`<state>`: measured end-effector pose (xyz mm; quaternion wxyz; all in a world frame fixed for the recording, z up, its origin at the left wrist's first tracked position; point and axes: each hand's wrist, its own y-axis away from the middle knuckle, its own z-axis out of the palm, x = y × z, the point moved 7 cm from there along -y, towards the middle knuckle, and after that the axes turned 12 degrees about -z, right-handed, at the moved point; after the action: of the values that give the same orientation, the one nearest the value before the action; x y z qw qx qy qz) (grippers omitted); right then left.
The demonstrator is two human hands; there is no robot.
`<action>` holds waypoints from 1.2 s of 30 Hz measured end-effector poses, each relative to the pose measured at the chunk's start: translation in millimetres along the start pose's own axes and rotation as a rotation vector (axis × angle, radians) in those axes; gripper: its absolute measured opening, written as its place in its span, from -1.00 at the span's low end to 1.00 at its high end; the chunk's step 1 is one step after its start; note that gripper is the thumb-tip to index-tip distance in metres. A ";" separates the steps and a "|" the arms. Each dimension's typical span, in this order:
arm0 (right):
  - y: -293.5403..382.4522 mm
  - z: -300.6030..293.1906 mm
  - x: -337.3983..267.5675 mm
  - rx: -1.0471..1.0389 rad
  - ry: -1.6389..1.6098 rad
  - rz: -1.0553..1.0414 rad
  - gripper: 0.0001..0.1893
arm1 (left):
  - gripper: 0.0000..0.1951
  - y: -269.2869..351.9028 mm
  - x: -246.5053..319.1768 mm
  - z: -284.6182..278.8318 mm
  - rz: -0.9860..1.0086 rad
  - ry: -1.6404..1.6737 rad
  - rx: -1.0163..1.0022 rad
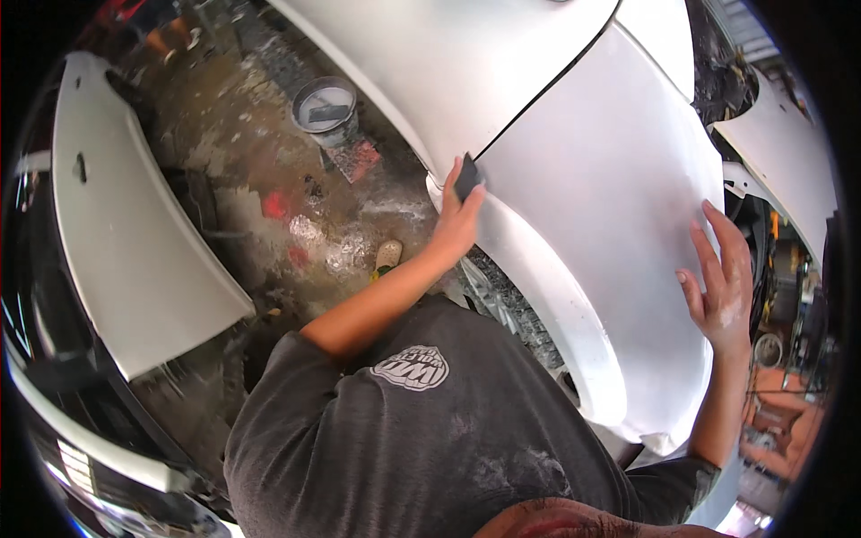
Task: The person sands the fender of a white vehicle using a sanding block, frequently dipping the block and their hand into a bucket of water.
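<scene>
My left hand (457,218) grips a small dark sanding pad (467,176) between thumb and fingers. The pad touches the pale car body near the lower end of the gap between the front fender (592,175) and the door (444,60). Below that hand the flared wheel arch lip (572,302) curves away. Fingers apart and holding nothing, my right hand (723,282) is at the fender's far upper edge; its fingertips appear to rest on the panel. Whitish residue marks the back of this hand.
On the stained floor (262,161) stands a bucket (323,128) of cloudy liquid, with a dark block (328,113) at its top. A detached car door (134,222) is at left, beside a dark vehicle (81,397). A clog (389,254) shows below my left forearm.
</scene>
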<state>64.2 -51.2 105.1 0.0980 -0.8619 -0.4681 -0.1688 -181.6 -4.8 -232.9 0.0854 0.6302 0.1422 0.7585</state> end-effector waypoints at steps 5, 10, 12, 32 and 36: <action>-9.7 25.9 0.3 -0.132 0.039 -0.254 -0.24 | -0.26 -14.2 5.5 84.8 0.159 -0.178 0.182; 2.9 38.8 7.4 -0.126 0.024 -0.280 -0.10 | -0.19 16.1 24.5 115.7 0.161 -0.043 0.193; 6.9 40.2 10.0 -0.087 0.060 -0.283 -0.07 | -0.16 -0.3 13.1 112.1 0.117 0.132 0.205; 10.0 36.6 14.7 0.105 -0.073 -0.253 -0.02 | -0.11 -32.1 -11.9 110.9 -0.126 0.345 0.304; 8.3 31.9 13.1 0.125 -0.080 -0.260 -0.02 | -0.18 -48.7 -20.8 90.6 -0.288 0.514 0.289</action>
<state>84.2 -35.2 80.6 0.1102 -0.7921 -0.5890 -0.1160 -91.2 44.6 -253.0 0.0630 0.3969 0.3529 0.8449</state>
